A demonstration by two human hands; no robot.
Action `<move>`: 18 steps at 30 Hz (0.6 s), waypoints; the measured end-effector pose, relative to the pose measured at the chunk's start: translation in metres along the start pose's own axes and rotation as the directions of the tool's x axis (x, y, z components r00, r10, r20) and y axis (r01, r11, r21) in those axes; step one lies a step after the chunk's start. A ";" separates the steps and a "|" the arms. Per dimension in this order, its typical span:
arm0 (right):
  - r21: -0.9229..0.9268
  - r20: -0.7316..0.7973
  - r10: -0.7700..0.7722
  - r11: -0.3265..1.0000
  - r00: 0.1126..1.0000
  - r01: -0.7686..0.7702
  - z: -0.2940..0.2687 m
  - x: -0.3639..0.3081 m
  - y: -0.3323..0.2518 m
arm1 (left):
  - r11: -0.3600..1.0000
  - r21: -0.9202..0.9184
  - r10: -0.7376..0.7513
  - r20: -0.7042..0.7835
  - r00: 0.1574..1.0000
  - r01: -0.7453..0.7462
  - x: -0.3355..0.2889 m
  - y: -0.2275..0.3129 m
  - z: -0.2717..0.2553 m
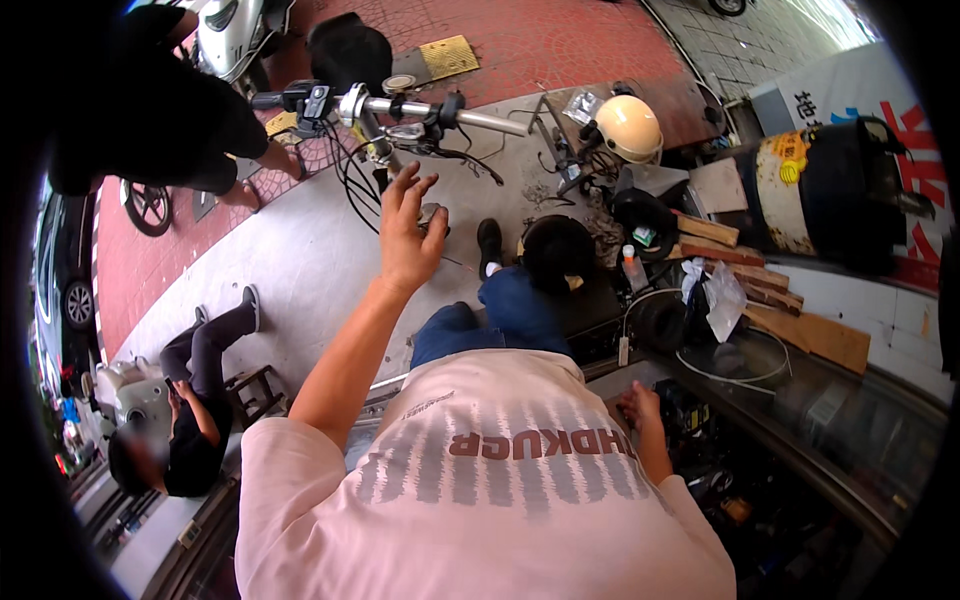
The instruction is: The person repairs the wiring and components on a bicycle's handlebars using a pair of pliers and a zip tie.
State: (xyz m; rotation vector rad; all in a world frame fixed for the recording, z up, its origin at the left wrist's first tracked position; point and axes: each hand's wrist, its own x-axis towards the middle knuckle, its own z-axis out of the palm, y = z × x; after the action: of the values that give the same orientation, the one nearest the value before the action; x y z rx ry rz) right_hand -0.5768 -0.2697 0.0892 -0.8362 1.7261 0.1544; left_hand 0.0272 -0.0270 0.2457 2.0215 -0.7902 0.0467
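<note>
Left hand [408, 250], fingers loosely spread, stands near the bare-ended motorcycle handlebar [495, 122], no grip on it evident; right hand [640, 405] half curled, contents indeterminable; keeping fingers clear of the control cables [349, 178] is advisable.

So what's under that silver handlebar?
Below the handlebar, black cables loop down over the pale grey floor. Your left hand covers part of that area, so whatever is behind it can't be seen.

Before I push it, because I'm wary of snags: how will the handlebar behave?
The handlebar is likely stiff, being metal-looking tube. Mounted on a stem, it may swivel. The black cables look thin, so probably flex.
</note>
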 end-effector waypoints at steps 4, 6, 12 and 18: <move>0.258 -0.014 0.111 0.961 0.994 -0.104 -0.059 -0.078 0.186 | 0.913 -0.229 -0.252 0.334 0.908 0.338 -0.073 0.002 0.044; 0.363 -0.053 0.212 0.915 0.976 -0.179 -0.062 -0.110 0.244 | 0.928 -0.080 -0.274 0.513 0.813 0.363 -0.101 0.020 0.055; 0.532 -0.023 0.326 0.804 0.945 -0.264 -0.020 -0.195 0.286 | 0.949 0.153 -0.278 0.820 0.500 0.276 -0.172 0.070 0.094; 0.611 -0.038 0.252 0.772 0.967 -0.177 -0.062 -0.176 0.325 | 0.957 0.290 -0.280 0.913 0.297 0.009 -0.214 0.112 0.172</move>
State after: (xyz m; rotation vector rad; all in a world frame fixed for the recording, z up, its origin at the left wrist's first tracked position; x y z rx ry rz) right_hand -0.8048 0.0178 0.1649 -0.1688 1.8236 -0.2961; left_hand -0.2498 -0.0923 0.1625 2.2318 -1.3473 -1.4053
